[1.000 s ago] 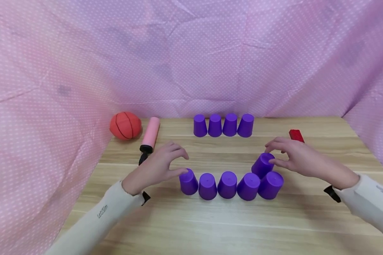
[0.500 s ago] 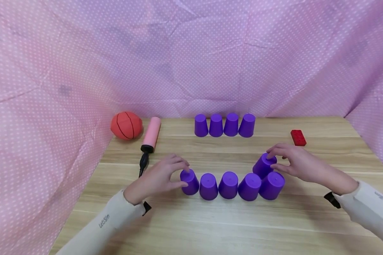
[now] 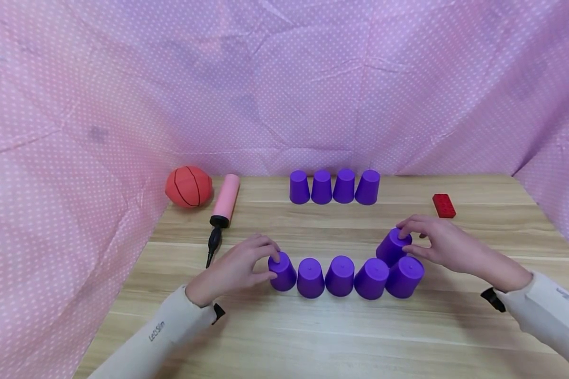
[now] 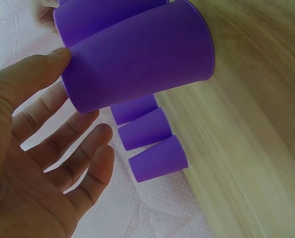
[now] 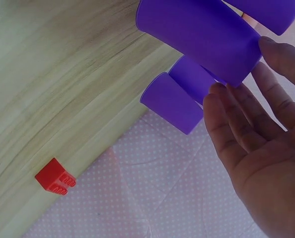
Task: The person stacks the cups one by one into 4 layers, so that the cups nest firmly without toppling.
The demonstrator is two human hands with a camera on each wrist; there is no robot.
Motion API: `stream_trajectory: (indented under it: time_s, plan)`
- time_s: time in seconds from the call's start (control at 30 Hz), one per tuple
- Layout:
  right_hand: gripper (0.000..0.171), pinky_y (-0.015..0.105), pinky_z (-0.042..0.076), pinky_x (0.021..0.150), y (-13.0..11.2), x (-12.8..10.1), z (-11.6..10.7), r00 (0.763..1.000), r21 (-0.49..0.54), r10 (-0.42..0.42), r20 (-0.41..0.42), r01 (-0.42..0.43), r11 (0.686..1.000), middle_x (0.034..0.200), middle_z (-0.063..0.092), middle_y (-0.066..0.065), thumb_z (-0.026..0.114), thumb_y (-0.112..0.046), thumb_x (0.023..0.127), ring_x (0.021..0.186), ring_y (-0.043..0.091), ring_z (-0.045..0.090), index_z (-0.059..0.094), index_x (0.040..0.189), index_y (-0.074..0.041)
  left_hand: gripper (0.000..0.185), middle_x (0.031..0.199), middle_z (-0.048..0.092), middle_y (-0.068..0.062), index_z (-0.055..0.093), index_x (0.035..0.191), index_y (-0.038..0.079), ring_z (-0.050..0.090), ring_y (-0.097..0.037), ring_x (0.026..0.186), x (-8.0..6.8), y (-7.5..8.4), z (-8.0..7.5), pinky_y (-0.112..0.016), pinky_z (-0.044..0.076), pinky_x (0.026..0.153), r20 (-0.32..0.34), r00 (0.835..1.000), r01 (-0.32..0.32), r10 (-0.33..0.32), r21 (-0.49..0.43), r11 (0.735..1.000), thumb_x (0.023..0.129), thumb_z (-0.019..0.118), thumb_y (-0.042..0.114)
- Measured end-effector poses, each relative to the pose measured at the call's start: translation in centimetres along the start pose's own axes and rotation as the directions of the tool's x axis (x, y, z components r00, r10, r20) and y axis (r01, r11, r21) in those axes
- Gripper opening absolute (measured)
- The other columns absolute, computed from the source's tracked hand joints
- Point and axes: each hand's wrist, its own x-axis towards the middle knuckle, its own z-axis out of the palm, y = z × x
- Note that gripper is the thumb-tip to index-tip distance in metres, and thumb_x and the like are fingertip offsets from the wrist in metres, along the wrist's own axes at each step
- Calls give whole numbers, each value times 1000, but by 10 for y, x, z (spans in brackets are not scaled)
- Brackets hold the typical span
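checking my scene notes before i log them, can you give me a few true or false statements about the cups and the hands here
1. Four purple cups stand in the back row. True.
2. The left hand pinches the leftmost front cup. True.
3. The right hand holds the red brick. False: it pinches the tilted cup; the brick lies apart on the table.
4. The cups stand mouth up. False: they are upside down.
5. The basketball lies right of the pump. False: left of it.
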Motion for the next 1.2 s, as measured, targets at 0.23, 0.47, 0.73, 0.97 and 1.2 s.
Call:
stream_trajectory:
  time_s: [0.23, 0.47, 0.73, 0.97, 1.2]
  plan:
    - [26, 29, 45, 67, 0, -1, 1, 1000, 5, 25, 2, -25, 1000, 98, 56, -4, 73, -15, 66, 86, 10, 53, 56, 84, -19, 20, 103, 48, 13, 55, 90, 24, 42, -4, 97, -1, 0, 0, -26, 41, 80, 20, 1000, 14, -13, -29, 999, 74, 66, 30]
    - [25, 30, 47, 66, 0, 0, 1, 999, 22, 50, 8, -50, 998, 97, 56, -4, 73, -15, 66, 85, 11, 53, 56, 85, -18, 19, 102, 47, 13, 54, 90, 24, 41, -4, 97, -1, 0, 1, -25, 41, 78, 31, 999, 14, -13, -48, 999, 75, 65, 30]
    - [25, 29, 45, 65, 0, 2, 1, 1000, 16, 31, -3, -31, 999, 94, 56, -8, 73, -15, 66, 80, 8, 52, 56, 84, -19, 20, 102, 46, 13, 53, 91, 24, 42, -3, 95, -1, 0, 1, -25, 42, 77, 13, 1000, 24, -23, -33, 999, 76, 64, 31]
    - [26, 30, 45, 65, -1, 3, 0, 999, 21, 39, 8, -40, 999, 93, 55, -10, 73, -15, 66, 79, 8, 52, 56, 85, -19, 20, 102, 46, 10, 53, 92, 22, 45, -6, 93, 2, -1, -4, -27, 42, 76, -12, 999, 29, -29, -5, 1000, 76, 64, 29]
    - [27, 27, 44, 65, -1, 6, -3, 1000, 2, -19, -14, 19, 1000, 92, 55, -9, 74, -15, 65, 81, 8, 51, 56, 84, -19, 21, 102, 46, 9, 53, 92, 21, 43, -6, 94, 5, -3, -7, -25, 42, 75, -55, 998, 36, -35, 20, 999, 76, 65, 29]
